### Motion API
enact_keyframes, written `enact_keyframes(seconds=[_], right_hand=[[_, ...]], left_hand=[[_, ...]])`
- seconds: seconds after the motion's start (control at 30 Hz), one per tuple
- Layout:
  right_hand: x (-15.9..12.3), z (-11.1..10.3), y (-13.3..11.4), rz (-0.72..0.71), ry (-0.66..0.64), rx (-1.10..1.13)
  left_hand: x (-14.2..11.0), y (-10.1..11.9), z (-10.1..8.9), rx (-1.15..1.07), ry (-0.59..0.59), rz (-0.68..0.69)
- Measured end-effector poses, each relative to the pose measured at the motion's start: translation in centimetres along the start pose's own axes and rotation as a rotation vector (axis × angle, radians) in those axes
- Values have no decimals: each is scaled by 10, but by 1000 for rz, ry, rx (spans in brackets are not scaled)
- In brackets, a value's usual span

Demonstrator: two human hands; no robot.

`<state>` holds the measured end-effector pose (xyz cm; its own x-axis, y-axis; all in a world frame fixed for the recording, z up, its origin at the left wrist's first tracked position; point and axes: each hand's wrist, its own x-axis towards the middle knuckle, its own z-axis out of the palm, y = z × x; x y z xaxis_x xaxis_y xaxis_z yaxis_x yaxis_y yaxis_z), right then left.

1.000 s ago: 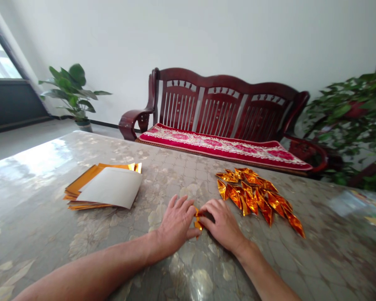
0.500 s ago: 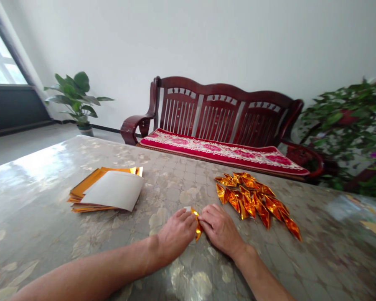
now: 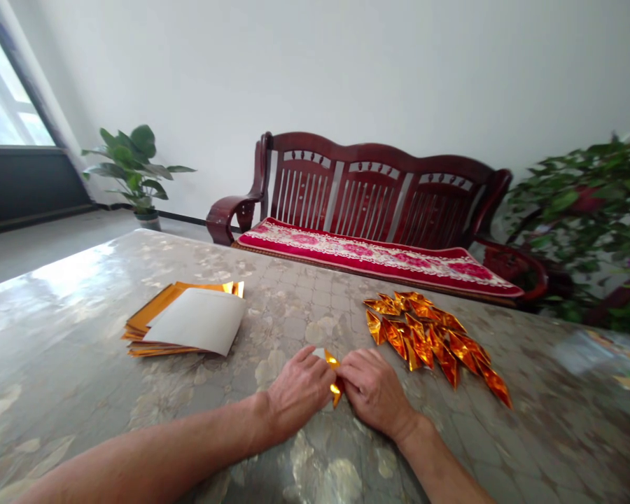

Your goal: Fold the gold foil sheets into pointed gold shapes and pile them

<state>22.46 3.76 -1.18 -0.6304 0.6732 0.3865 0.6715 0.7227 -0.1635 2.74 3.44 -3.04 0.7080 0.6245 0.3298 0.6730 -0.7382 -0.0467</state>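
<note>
A partly folded sheet of gold foil paper (image 3: 336,395) lies on the table between my hands, its pale underside showing at the far end. My left hand (image 3: 302,385) presses on its left side, fingers close together and partly covering it. From the right, my right hand (image 3: 372,388) pinches the paper's edge with curled fingers. Several folded gold foil pieces (image 3: 423,336) with pointed ends lie in rows to the right, beyond my right hand. To the left is a stack of gold foil paper (image 3: 152,311) with a white-backed sheet (image 3: 199,322) on top.
The table (image 3: 189,399) has a shiny patterned cover. Behind it stands a dark red wooden bench (image 3: 370,189) with a red floral cushion (image 3: 357,248). A clear plastic bag (image 3: 601,353) lies at the right edge. Potted plants (image 3: 131,168) stand on both sides.
The view has shifted slightly, so everything sits a little further right and lower. Both hands stay on the foil paper, with only small finger movement.
</note>
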Motion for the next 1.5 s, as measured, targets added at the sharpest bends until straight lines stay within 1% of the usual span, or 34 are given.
enact_keyframes(seconds=[0.13, 0.27, 0.33, 0.4, 0.5, 0.57, 0.63, 0.8, 0.93, 1.0, 1.1, 1.17, 1.2, 1.33, 1.5], right_hand=[[-4, 2, 5, 40, 49, 16], [-4, 7, 11, 146, 129, 40], [-1, 8, 12, 136, 106, 69], [3, 7, 10, 98, 50, 74], [8, 7, 7, 82, -15, 5], [9, 8, 6, 83, -32, -58], [9, 9, 7, 76, -38, -109], [12, 12, 5, 77, -55, -178], [18, 14, 3, 112, -74, -189], [20, 17, 5, 153, -69, -150], [18, 20, 12, 276, -24, -15], [15, 20, 16, 352, 16, 79], [13, 19, 16, 364, 22, 107], [6, 11, 9, 317, -9, 111], [3, 6, 7, 261, -53, 83]], left_hand=[[0, 0, -1, 14, -7, 24], [2, 2, -3, -23, -36, -14], [4, 4, -5, -28, -43, -29], [5, 5, -6, -21, -60, -33], [7, 7, -8, -30, -117, -55], [7, 8, -8, -38, -149, -67], [7, 8, -8, -39, -155, -62], [5, 8, -4, -51, -119, -68], [4, 10, -7, -66, -117, -97], [4, 11, -10, -69, -123, -114], [2, 11, -12, -99, -128, -137], [1, 10, -12, -131, -99, -134], [0, 9, -12, -146, -75, -125], [0, 6, -9, -201, 1, -100], [-2, 2, -9, -277, -6, -148]])
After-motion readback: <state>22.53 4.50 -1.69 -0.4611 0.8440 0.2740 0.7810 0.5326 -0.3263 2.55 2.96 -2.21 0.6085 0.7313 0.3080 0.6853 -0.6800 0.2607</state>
